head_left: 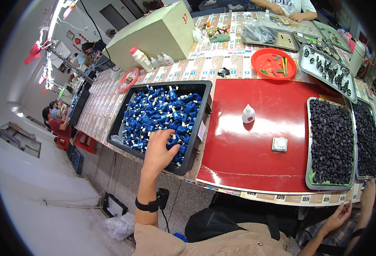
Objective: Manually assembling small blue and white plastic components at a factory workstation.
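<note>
My left hand [159, 147] reaches over the near side of a black tray [188, 164]. Its thumb and index finger are apart, and nothing shows between them; the other fingers are partly hidden. Small blue pieces with white tips [158, 109] fill the tray in a loose heap beneath the hand. A black band [147, 206] circles my left wrist. My right hand does not show. To the tray's right, a small white dropper bottle [248, 114] stands on a glossy red board [256, 158]. Near it lies a small white square block with a round top [279, 144].
Trays of dark round pieces [331, 145] line the right side. Hands of another person [338, 216] are at the lower right. A red round tray [267, 72] holds tools. A large pale box [154, 36] stands behind the black tray. Someone's hands [297, 17] work across the table.
</note>
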`<state>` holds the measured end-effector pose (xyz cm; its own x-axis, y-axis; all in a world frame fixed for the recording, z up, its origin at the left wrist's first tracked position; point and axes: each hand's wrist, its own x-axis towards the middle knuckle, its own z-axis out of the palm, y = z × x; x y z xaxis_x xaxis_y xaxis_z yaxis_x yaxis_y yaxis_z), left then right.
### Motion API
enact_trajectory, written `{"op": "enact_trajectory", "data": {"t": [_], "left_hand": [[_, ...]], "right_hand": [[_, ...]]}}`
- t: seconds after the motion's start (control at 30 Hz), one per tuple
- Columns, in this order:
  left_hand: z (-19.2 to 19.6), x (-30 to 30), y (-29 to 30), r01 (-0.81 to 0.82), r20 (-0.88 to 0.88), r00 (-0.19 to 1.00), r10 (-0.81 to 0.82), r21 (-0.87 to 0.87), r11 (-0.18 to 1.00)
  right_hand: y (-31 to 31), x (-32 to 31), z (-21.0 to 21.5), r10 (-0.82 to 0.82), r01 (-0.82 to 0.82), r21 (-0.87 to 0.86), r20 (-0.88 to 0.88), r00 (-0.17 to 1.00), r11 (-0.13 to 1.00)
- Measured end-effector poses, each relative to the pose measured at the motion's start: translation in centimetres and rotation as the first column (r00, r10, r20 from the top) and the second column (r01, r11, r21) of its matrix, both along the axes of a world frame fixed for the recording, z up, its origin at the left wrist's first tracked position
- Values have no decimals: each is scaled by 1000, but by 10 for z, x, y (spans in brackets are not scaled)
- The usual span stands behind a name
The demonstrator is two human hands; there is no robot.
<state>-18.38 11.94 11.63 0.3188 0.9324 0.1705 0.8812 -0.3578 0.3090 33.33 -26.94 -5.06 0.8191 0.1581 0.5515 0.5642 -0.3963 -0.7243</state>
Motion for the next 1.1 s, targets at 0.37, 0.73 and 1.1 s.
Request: {"op": "enact_trajectory", "data": {"t": [0.37, 0.73, 1.1], "left_hand": [[-10, -17, 1, -122, 431, 891, 139, -67, 990], [-10, 56, -56, 669, 895, -58, 442, -294, 683], [-66, 172, -112, 933, 527, 204, 825, -360, -1]], "right_hand": [[51, -35, 31, 285, -269, 103, -216, 934, 958], [126, -88, 91, 664, -660, 75, -48, 746, 747], [162, -157, 124, 895, -900, 17, -119, 430, 435]]}}
